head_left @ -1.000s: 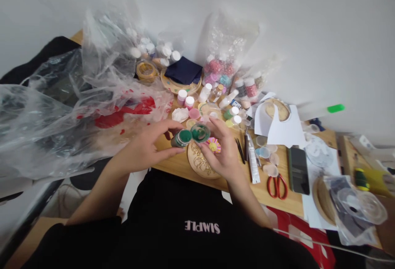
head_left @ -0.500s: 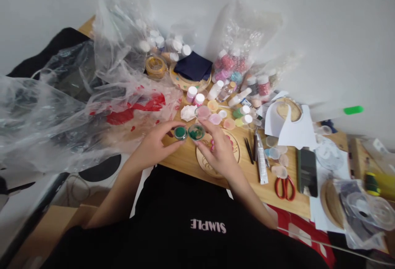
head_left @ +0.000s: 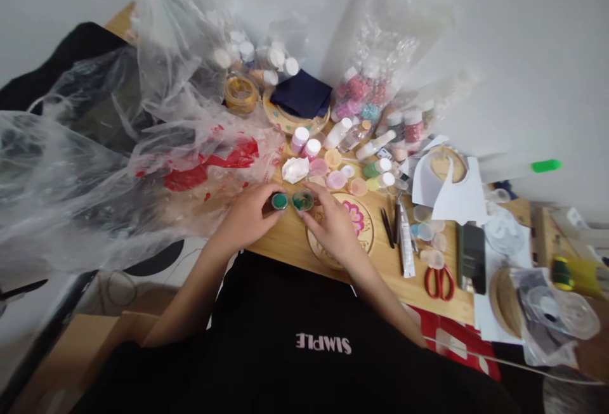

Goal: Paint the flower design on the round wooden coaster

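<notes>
Between thumb and fingers, my left hand grips a small round container of green paint. My right hand pinches a small clear cup smeared with green, held close beside the container. Partly under my right hand and forearm lies a round wooden plaque with a pink flower painted on it. Just beyond my hands sit a crumpled white tissue and several little cups of pink and orange paint.
Plastic bags with red print spread over the left side. Paint bottles stand behind the cups. To the right lie black tweezers, a white tube, red-handled scissors, a phone and cut white paper.
My view has shifted slightly. The green cup in my right hand has turned a little, and both hands still hold their containers close together.
</notes>
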Motion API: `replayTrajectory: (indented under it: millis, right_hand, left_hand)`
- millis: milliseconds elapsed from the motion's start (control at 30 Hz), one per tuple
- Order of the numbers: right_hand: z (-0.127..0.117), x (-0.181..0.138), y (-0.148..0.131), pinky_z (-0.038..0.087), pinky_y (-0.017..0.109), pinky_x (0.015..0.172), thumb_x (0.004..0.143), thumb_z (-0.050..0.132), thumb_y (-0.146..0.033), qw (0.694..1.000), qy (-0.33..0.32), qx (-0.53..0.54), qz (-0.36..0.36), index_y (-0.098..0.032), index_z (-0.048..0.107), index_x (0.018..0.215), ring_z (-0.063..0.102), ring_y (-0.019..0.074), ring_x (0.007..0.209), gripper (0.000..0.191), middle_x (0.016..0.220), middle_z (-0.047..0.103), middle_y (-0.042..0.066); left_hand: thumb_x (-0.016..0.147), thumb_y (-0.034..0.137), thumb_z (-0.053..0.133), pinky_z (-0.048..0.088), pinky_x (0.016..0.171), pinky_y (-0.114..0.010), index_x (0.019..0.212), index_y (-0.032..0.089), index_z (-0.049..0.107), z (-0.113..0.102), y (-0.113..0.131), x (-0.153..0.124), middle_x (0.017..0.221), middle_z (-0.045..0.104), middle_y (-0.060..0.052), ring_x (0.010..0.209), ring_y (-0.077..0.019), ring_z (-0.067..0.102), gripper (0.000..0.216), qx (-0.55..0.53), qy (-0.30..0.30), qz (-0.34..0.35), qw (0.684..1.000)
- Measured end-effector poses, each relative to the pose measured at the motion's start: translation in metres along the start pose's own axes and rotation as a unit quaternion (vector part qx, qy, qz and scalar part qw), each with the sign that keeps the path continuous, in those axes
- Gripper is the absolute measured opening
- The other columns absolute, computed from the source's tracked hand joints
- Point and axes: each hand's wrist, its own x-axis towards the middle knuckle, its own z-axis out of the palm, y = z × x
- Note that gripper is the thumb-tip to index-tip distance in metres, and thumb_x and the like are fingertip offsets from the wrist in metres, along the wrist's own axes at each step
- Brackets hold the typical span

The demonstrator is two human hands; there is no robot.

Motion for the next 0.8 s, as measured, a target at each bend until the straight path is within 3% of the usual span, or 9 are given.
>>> replayTrajectory:
  millis: [133,300,467,633,800]
  right_hand:
    - [0.005,0.002,-0.002,0.054,0.041,0.092,0.084,0.059,-0.018,1.0,-0.011,-0.012,-0.001,-0.021,0.055,0.126,0.066,0.0225,0.108,0.042,0.12,0.069,0.01]
    - [0.012,0.004,-0.006,0.054,0.042,0.09,0.082,0.061,-0.013,0.999,-0.022,-0.028,0.001,-0.016,0.058,0.122,0.065,0.0236,0.104,0.04,0.113,0.07,0.012]
    - [0.021,0.002,-0.006,0.052,0.045,0.091,0.082,0.061,-0.013,0.999,-0.03,-0.044,0.005,-0.018,0.06,0.118,0.061,0.0245,0.103,0.037,0.104,0.07,0.01]
    - [0.023,0.0,-0.009,0.049,0.045,0.096,0.085,0.055,-0.011,0.998,-0.048,-0.036,0.026,-0.016,0.057,0.124,0.058,0.0242,0.108,0.04,0.114,0.066,0.012]
    - [0.017,-0.001,-0.015,0.046,0.047,0.101,0.083,0.055,-0.006,0.996,-0.066,-0.026,0.05,-0.014,0.055,0.129,0.056,0.0255,0.115,0.047,0.121,0.064,0.014]
  left_hand:
    - [0.08,0.02,0.055,0.05,0.091,-0.048,0.106,0.02,0.059,-0.001,0.0,-0.001,0.106,0.069,-0.008,0.1,-0.0248,0.064,0.026,-0.004,-0.011,-0.021,1.0]
    - [0.082,0.028,0.059,0.053,0.087,-0.04,0.109,0.023,0.059,-0.015,0.004,-0.015,0.108,0.069,-0.004,0.097,-0.0212,0.066,0.027,-0.044,0.0,-0.023,0.999]
    - [0.081,0.033,0.063,0.053,0.088,-0.042,0.106,0.022,0.06,-0.031,0.004,-0.027,0.108,0.07,-0.006,0.1,-0.0237,0.066,0.028,-0.001,-0.048,-0.036,0.998]
    - [0.082,0.033,0.06,0.05,0.093,-0.044,0.107,0.023,0.058,-0.026,0.003,-0.026,0.111,0.068,-0.006,0.103,-0.0245,0.064,0.027,-0.012,-0.092,-0.055,0.994]
    - [0.081,0.031,0.057,0.048,0.093,-0.038,0.105,0.025,0.059,-0.023,0.008,-0.023,0.108,0.068,-0.001,0.101,-0.0223,0.063,0.024,-0.007,-0.122,-0.075,0.99]
